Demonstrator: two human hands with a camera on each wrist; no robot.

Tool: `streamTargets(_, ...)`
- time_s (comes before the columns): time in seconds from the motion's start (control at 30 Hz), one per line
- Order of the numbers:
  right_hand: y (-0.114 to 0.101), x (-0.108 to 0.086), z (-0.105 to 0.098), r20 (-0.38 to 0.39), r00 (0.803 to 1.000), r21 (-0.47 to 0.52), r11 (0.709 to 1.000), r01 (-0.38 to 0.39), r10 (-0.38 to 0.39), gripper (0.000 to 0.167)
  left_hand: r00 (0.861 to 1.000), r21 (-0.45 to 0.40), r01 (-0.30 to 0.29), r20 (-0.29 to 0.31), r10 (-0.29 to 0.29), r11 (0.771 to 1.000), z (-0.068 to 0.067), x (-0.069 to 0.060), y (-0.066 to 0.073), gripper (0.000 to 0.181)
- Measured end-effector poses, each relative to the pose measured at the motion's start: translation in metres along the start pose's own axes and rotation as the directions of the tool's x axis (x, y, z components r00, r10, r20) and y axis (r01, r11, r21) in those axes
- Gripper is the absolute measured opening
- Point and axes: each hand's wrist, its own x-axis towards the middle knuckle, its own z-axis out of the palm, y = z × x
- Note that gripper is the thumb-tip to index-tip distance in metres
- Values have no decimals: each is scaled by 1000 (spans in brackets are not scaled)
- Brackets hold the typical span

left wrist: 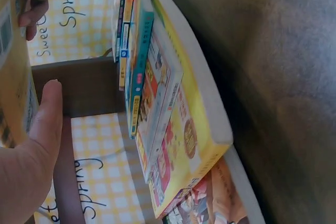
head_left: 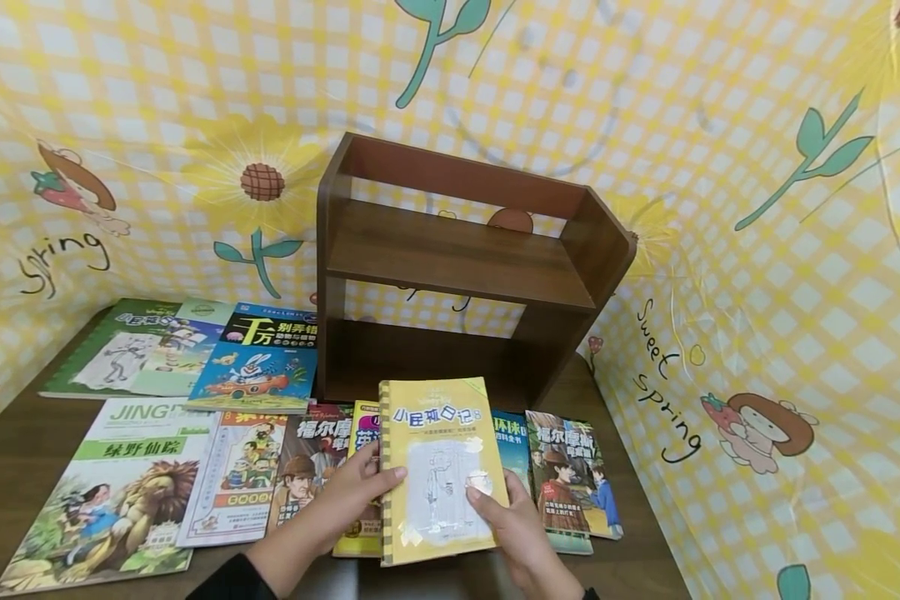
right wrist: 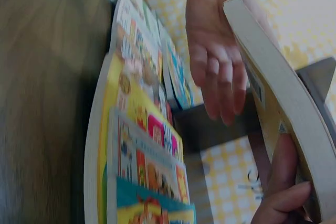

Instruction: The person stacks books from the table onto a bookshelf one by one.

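A yellow comic diary book, with a drawing on its cover, is held up in front of the shelf. My right hand grips its right edge, thumb on the front cover and fingers curled against the back. My left hand is at the striped spine, its thumb lying over the front cover. In the right wrist view, the left fingers extend straight, apart from the back cover. Below the held book lie another yellow book, a detective book and a blue-green book.
A brown two-tier wooden shelf stands behind the books. More books lie left: a green one, a blue rabbit one, a lion-cover one and an orange-white one. Another detective book lies right. Patterned cloth surrounds the table.
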Motion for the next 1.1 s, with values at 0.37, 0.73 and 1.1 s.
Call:
streamTargets(0.37,-1,1,17,41,999,14,1000,-19,19,57,996,-99,-55,63,61,994,-8,-1,10,60)
streamTargets(0.73,-7,-5,13,143,989,-25,999,-21,24,57,996,-86,-51,-72,45,995,-42,9,35,57)
streamTargets(1.1,-15,0,-5,302,949,-86,994,-70,93,60,984,-46,-29,172,37,999,-68,10,40,64)
